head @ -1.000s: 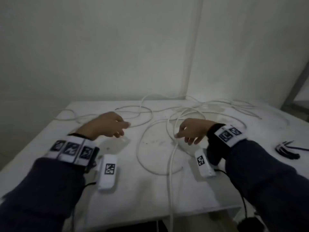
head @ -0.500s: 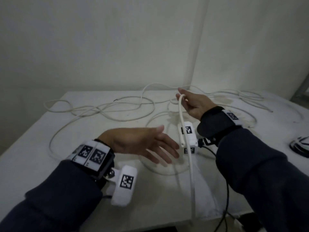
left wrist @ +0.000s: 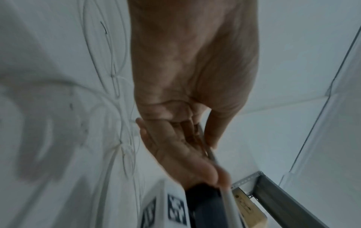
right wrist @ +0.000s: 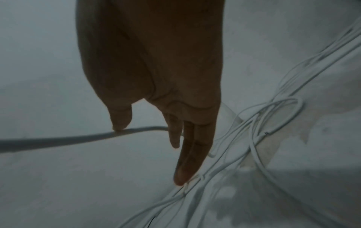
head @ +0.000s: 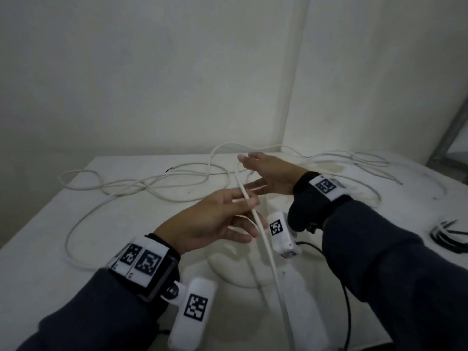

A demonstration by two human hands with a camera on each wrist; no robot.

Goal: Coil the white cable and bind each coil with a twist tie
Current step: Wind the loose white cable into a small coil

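Note:
The white cable (head: pixel 263 231) lies in loose loops over the white table (head: pixel 63 249), and one strand is lifted off it. My left hand (head: pixel 222 216) is at the centre, above the table, and pinches that strand between thumb and index finger. In the left wrist view the cable (left wrist: pixel 230 200) runs out beside the thumb. Just beyond it, my right hand (head: pixel 268 173) has straight fingers. The strand (right wrist: pixel 58 140) only rests against its thumb tip and passes behind the index finger. A bundle of black twist ties (head: pixel 448 239) lies at the table's right edge.
Cable loops (head: pixel 141 183) spread over the far left and far right of the table. White walls meet in a corner right behind the table. A grey metal frame (head: pixel 455 138) stands at the far right. The lifted strand drops over the table's near edge.
My left hand rose to the lifted strand and took it between thumb and index finger. My right hand straightened its fingers and loosened its hold on the cable.

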